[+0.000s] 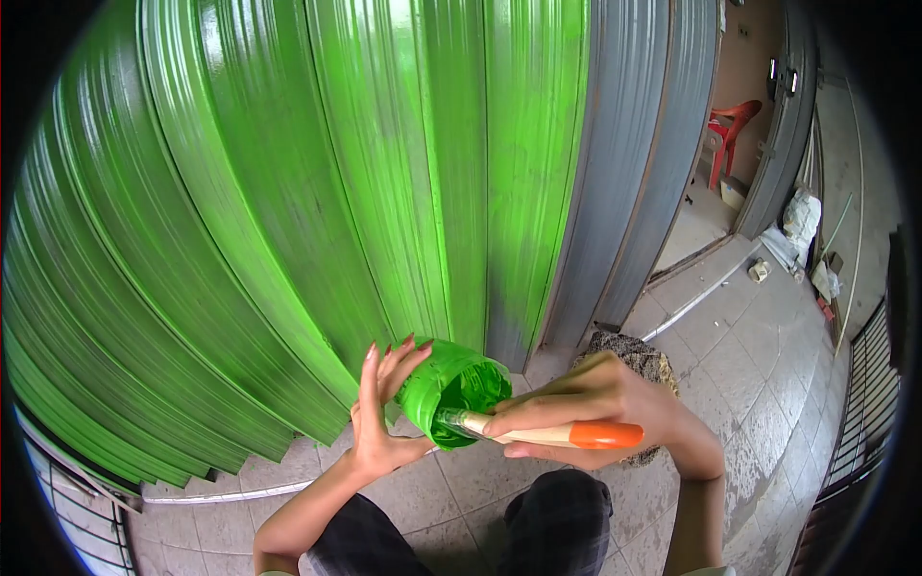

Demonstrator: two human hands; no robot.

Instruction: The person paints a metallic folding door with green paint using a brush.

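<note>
My left hand [376, 413] grips a paint container [434, 376] smeared with green paint, fingers over its far side and thumb below. The container is tilted, its mouth turned toward my right hand [586, 408]. That hand is closed round a paintbrush [607, 435] with a pale handle ending in orange. The brush's bristles are inside the mouth of the container, partly hidden among the wet green paint. Behind both hands stands a ribbed metal shutter [384, 192], mostly coated green with streaks of grey showing through.
Unpainted grey panels [629, 144] continue to the right of the green ones. A speckled, rough-looking object [629, 350] lies on the tiled floor [735, 384] behind my right hand. A red chair [732, 134] stands past the doorway, and a white bundle [800, 216] rests against the right wall.
</note>
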